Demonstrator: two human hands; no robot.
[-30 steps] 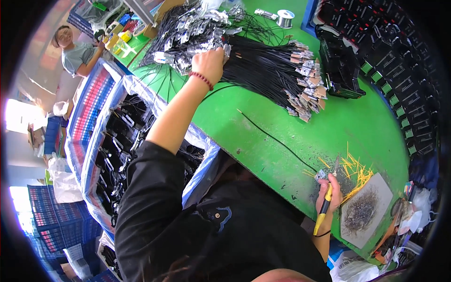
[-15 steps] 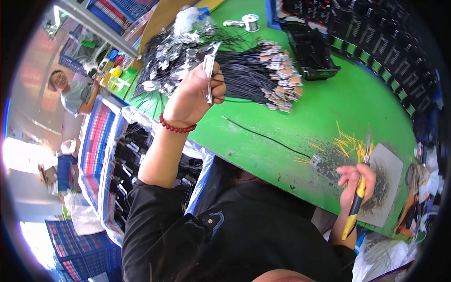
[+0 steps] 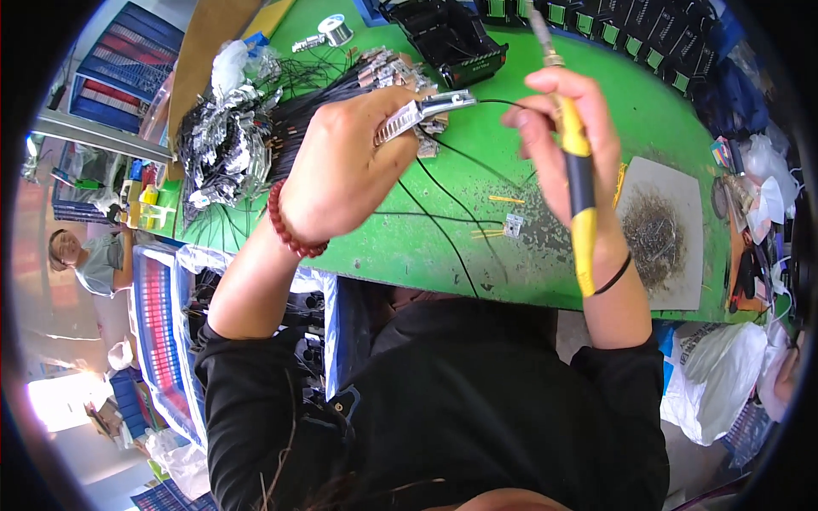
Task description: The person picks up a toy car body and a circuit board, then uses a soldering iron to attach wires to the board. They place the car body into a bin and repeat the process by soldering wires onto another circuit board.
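My left hand point(image 3: 354, 162), a red bead bracelet at its wrist, is closed round a slotted silver metal part point(image 3: 422, 115) above the green bench. A thin black cable point(image 3: 498, 101) runs from the part's right end to the fingers of my right hand point(image 3: 579, 140). That hand grips a yellow and black soldering iron point(image 3: 578, 183), its metal tip pointing up and away from me. Whether its fingertips also pinch the cable, I cannot tell. Below the hands, more black cables point(image 3: 439, 200) cross the bench, and a small silver connector point(image 3: 513, 226) lies at the end of one.
Bundled black cables with silver ends point(image 3: 226, 140) pile up at the left. A solder spool point(image 3: 335, 31) and black housings point(image 3: 452, 43) stand at the back. Yellow sticks lie beside a dirty grey board point(image 3: 665, 230) on the right. A person point(image 3: 94, 260) is at far left.
My right hand has lifted the soldering iron from the bench's right side up and left, close to my left hand. The left hand has turned, tilting the metal part sideways. The whole view has shifted.
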